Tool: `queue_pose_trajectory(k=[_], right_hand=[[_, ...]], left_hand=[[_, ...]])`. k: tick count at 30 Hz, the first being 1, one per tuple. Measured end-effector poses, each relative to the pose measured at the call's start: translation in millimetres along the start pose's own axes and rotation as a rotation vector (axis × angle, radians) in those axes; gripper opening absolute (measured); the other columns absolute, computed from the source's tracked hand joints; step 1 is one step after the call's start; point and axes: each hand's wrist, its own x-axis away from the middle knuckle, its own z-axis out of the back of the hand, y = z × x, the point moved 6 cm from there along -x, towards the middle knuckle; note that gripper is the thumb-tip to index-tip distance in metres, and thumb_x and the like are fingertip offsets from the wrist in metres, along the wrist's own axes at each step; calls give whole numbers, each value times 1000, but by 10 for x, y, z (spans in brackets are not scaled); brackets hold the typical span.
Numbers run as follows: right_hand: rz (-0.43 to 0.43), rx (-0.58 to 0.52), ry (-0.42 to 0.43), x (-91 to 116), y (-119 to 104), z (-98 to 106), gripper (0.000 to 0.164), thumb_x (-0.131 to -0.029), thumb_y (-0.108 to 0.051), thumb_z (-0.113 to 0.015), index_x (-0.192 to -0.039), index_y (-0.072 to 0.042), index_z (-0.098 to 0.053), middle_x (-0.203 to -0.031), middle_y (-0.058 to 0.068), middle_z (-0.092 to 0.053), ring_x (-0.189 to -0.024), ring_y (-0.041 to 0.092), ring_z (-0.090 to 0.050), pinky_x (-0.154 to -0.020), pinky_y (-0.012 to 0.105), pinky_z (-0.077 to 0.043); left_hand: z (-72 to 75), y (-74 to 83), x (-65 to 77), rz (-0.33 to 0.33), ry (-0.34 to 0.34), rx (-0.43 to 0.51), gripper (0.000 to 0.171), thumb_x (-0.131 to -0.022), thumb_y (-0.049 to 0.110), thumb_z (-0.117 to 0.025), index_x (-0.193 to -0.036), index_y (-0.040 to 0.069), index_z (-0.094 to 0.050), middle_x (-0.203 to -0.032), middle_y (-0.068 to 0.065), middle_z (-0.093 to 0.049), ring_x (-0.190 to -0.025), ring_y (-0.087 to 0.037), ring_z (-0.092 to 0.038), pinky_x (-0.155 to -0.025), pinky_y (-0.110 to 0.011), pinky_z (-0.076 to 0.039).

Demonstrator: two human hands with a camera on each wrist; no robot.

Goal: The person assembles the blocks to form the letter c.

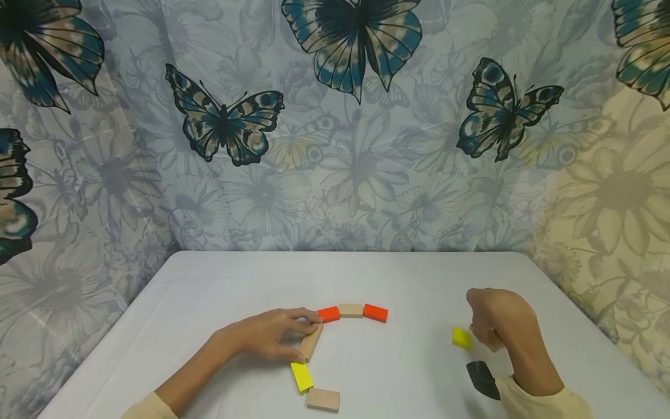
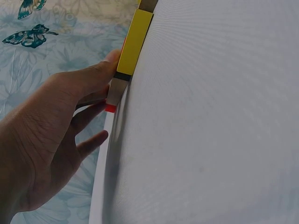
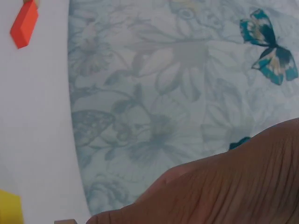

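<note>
My left hand (image 1: 272, 334) spans a plain wooden block (image 1: 311, 344), fingertips at its far end and thumb at its near end, and pinches it. This block stands in a curved row on the white table. Beyond it come a red block (image 1: 328, 315), a second plain block (image 1: 350, 311) and another red block (image 1: 376, 313). Nearer lie a yellow block (image 1: 302, 377) and a plain block (image 1: 323, 400). Over at the right, my right hand (image 1: 505, 317) has its fingers curled down around a small wooden block (image 1: 494, 341), mostly hidden beneath it. Beside those fingers is a yellow block (image 1: 461, 338).
The white table (image 1: 235, 279) ends at a patterned cloth wall (image 1: 361, 192) with butterflies, which also closes in on both sides. A dark device (image 1: 483, 380) sits at the right wrist.
</note>
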Motion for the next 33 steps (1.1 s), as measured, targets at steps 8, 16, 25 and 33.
queue_pose_trajectory(k=[8, 16, 25, 33], right_hand=[[147, -32, 65, 174, -243, 134, 12, -83, 4, -61, -79, -6, -57, -65, -1, -52, -59, 13, -43, -57, 26, -35], [362, -119, 115, 298, -542, 213, 13, -88, 2, -66, -84, -10, -64, -78, -1, -63, -67, 14, -54, -62, 29, -46], [567, -103, 153, 387, -913, 196, 32, -79, 10, -78, -91, -19, -71, -89, -5, -56, -81, 11, -55, -64, 21, -52], [704, -23, 171, 445, -1244, 120, 37, -77, 7, -83, -90, -26, -75, -89, -15, -56, -89, 5, -53, -67, 18, -52]], left_hand=[[6, 11, 7, -2, 4, -1, 63, -98, 48, -71, -149, 15, -58, -156, 8, -53, -147, -18, -52, -124, -43, -44], [-3, 1, 7, 1, 2, 1, 62, -98, 49, -71, -150, 16, -58, -156, 9, -52, -147, -18, -52, -124, -43, -44], [1, 6, 0, -9, 7, -1, 62, -98, 48, -71, -149, 15, -59, -157, 9, -52, -147, -17, -52, -124, -42, -44], [-8, -8, -1, 1, 3, -3, 63, -97, 50, -71, -149, 16, -59, -157, 10, -51, -148, -17, -51, -124, -42, -44]])
